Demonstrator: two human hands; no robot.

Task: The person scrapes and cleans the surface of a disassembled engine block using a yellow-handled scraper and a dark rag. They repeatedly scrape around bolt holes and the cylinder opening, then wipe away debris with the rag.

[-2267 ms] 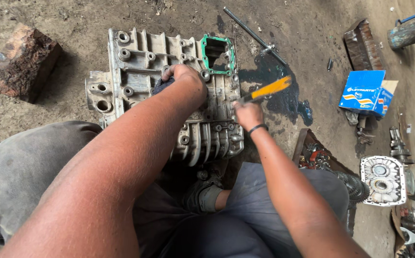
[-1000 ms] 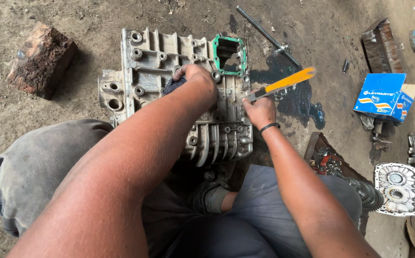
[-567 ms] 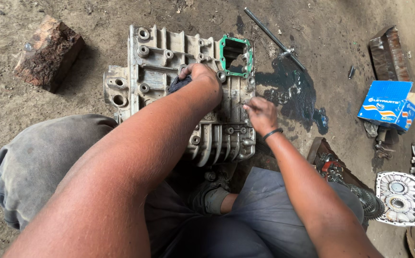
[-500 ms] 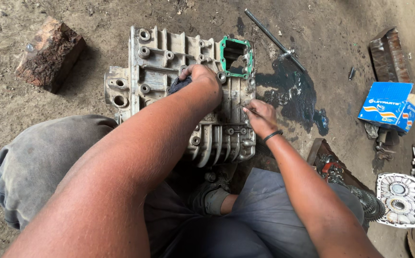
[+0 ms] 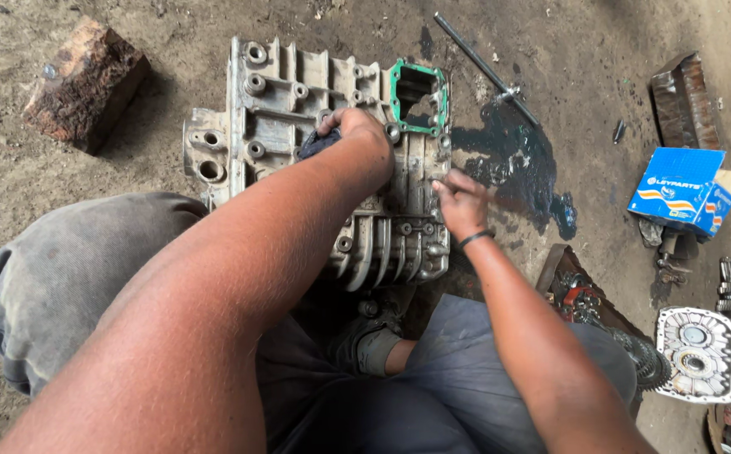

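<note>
Casing: the grey metal gearbox casing (image 5: pixel 315 160) is lying flat on the dirt floor right in front of the person's knees, ribbed end toward them.
Left hand: the left hand (image 5: pixel 357 134) is pressing down on the casing's top face, fingers closed round a dark rag (image 5: pixel 317 145).
Right hand: the right hand (image 5: pixel 460 202) is resting at the casing's right edge, fingers curled; whether it is pinching anything I cannot tell, it is blurred.
Gasket: a green gasket (image 5: pixel 418 99) is sitting round the square opening at the far end.
Progress: judging by the look of it, cleaning is under way; the face is still looking grimy, so plenty is left.
Around: a dark oil patch (image 5: pixel 517 164) is spreading just beside the casing, a thin steel rod (image 5: pixel 483 67) beyond it, a wooden block (image 5: pixel 88 84) far left, a blue carton (image 5: pixel 681 189) and a round cover plate (image 5: pixel 698 353) well to the right.
</note>
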